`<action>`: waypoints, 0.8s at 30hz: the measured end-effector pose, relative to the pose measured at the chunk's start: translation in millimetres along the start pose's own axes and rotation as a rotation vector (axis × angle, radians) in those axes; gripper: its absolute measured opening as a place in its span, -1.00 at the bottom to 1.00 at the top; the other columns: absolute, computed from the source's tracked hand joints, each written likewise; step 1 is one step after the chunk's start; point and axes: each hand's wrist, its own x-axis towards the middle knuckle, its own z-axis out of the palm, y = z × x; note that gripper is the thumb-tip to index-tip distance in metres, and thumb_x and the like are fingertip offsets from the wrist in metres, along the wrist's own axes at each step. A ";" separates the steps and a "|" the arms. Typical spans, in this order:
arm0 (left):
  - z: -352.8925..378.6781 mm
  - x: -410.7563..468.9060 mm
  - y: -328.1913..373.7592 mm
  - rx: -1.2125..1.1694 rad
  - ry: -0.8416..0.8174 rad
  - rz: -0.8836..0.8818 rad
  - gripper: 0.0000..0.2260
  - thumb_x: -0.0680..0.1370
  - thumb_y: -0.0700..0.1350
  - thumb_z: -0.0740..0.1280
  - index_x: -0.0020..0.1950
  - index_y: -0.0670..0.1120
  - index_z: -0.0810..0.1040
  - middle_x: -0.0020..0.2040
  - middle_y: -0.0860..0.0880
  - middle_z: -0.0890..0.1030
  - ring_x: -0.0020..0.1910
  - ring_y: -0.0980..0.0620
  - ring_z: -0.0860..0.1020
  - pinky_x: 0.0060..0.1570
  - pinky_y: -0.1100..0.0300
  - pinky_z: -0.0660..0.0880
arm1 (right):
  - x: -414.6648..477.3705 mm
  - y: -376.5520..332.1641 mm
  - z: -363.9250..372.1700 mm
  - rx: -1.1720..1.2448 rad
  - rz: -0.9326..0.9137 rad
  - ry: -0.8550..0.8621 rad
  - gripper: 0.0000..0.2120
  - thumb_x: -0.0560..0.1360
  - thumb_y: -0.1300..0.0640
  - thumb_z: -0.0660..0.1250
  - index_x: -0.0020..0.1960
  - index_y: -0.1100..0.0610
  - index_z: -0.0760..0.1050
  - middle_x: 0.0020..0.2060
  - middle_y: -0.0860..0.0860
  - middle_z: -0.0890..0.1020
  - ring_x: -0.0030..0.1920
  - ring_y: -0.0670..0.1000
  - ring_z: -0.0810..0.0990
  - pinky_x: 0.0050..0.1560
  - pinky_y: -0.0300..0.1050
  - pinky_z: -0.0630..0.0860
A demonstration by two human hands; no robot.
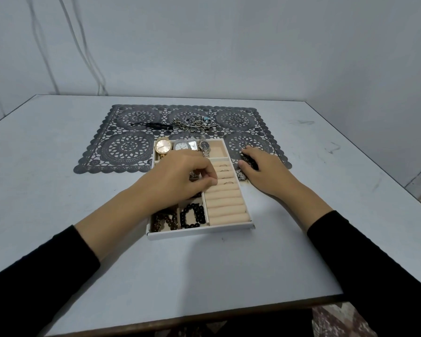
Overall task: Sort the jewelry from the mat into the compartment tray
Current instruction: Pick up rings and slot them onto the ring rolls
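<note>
The white compartment tray (pixel 199 233) lies on the near edge of the dark lace mat (pixel 129 147). Its far row holds a gold watch (pixel 163 145) and two silver watches (pixel 181 145). Rings (pixel 225 170) sit in the beige rolls, and bead bracelets (pixel 192 215) fill the front compartments. My left hand (pixel 180 176) hovers over the tray's middle with fingers curled at the rolls' edge; its contents are hidden. My right hand (pixel 260 169) rests on the mat right of the tray, closed on a black bead bracelet (pixel 249 161). A speckled piece (pixel 241 175) lies under its thumb.
At the mat's far side lie a tangle of silver chains (pixel 195 122), a black strap piece (pixel 153 126) and several small rings (pixel 236 120). The grey table (pixel 229 268) meets a wall behind; its right and near edges drop off.
</note>
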 end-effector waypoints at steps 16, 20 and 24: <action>-10.4 2.9 5.2 -0.102 -0.079 -0.224 -0.93 0.46 0.01 0.48 -0.08 0.08 0.69 -0.19 0.16 0.66 -0.18 0.25 0.57 -0.23 0.44 0.41 | -1.3 -1.6 -1.9 0.024 0.010 -0.002 -0.63 0.61 0.02 0.20 0.36 0.13 0.39 0.31 0.06 0.49 0.30 0.07 0.44 0.18 -0.19 0.30; -10.6 3.5 6.0 -0.145 -0.074 -0.247 -0.93 0.45 0.00 0.49 -0.09 0.08 0.69 -0.20 0.14 0.66 -0.18 0.21 0.58 -0.18 0.38 0.48 | -0.3 -0.7 -1.5 0.022 0.008 -0.004 -0.63 0.60 0.02 0.20 0.36 0.13 0.39 0.30 0.05 0.49 0.30 0.06 0.44 0.14 -0.23 0.28; -9.2 4.1 6.5 -0.154 -0.071 -0.257 -0.92 0.44 0.00 0.50 -0.10 0.06 0.68 -0.22 0.15 0.66 -0.19 0.20 0.58 -0.17 0.36 0.48 | 0.9 0.7 -0.8 0.029 0.011 0.000 -0.62 0.60 0.02 0.21 0.37 0.12 0.39 0.31 0.04 0.49 0.32 0.04 0.43 0.11 -0.28 0.25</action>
